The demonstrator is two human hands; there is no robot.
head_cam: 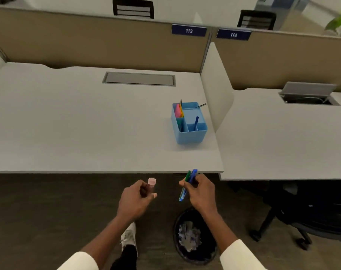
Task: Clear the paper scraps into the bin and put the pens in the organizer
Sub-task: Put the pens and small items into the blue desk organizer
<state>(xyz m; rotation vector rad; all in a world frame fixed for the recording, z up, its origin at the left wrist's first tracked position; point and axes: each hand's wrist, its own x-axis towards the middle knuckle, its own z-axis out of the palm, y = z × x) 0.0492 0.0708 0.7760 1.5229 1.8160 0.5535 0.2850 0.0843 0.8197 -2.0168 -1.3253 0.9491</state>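
My right hand (pixel 201 191) grips a green pen and a blue pen (pixel 189 184) together, just below the desk's front edge. My left hand (pixel 135 198) is closed around a pink-capped marker (pixel 151 183), held upright. The blue organizer (pixel 191 137) stands on the desk at the right, with colourful sticky notes, a blue pen and a dark pen in its compartments. A black mesh bin (pixel 185 252) on the floor beneath my right forearm holds crumpled paper scraps (pixel 189 237).
The white desk (pixel 78 123) has a grey cable hatch (pixel 139 78) at the back. A low white divider (pixel 217 88) separates the neighbouring desk. A black office chair (pixel 312 217) stands at the right, and my white shoe (pixel 129 237) is left of the bin.
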